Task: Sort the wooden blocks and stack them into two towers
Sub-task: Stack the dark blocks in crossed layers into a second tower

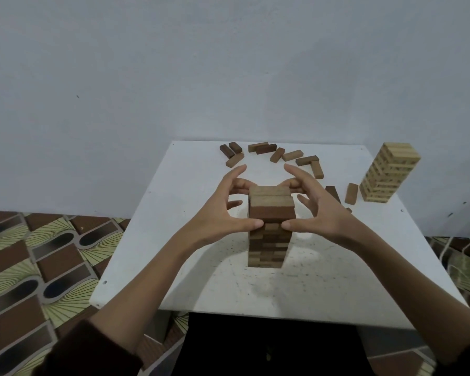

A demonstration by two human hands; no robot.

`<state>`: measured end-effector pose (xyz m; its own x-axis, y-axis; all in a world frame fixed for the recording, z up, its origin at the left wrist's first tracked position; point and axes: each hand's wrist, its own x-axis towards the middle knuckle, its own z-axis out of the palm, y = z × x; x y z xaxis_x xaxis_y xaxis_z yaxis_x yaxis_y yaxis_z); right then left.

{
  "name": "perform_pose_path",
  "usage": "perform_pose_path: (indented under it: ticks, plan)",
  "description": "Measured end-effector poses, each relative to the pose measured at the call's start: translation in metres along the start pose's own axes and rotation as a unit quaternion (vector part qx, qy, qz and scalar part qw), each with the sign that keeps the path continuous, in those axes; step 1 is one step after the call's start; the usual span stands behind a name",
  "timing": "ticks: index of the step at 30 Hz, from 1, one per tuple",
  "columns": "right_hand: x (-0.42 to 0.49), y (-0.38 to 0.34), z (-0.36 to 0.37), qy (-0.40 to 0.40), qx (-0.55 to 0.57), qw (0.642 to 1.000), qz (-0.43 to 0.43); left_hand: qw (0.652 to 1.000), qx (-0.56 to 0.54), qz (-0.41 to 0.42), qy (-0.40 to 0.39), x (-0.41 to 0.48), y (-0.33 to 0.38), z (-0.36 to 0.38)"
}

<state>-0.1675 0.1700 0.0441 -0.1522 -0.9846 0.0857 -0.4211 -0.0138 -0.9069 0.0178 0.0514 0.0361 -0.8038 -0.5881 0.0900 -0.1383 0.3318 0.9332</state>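
1. Head view: a brown tower [269, 240] of dark and lighter blocks stands upright in the middle of the white surface [323, 289].
2. The left hand [223, 213] grips the tower's top layers from the left. Its thumb is on the near face, some fingers curl round the far side, and its index finger is lifted clear.
3. The right hand [320, 210] grips the same layers from the right. Its thumb presses the near face and its fingers are spread.
4. A pale tower [388, 172] stands at the far right corner, well apart.
5. Loose blocks [292, 155] lie in an arc along the far edge.
6. One more block [351, 193] lies just beside the pale tower.
7. A patterned floor [38, 267] surrounds the surface.
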Motion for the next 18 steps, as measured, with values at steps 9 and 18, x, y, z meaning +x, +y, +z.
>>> perform_pose_path:
  ticks: [9, 18]
  plan:
    - [0.0004, 0.0007, 0.0052, -0.004, -0.013, 1.0, 0.002, 0.999, 0.038, 0.01, -0.008, 0.0025, -0.0016, 0.0065]
    - [0.0003, -0.0005, 0.0079, 0.014, -0.039, 0.999, 0.011, 0.999, 0.033, 0.012, 0.005, 0.0034, -0.0049, 0.0083]
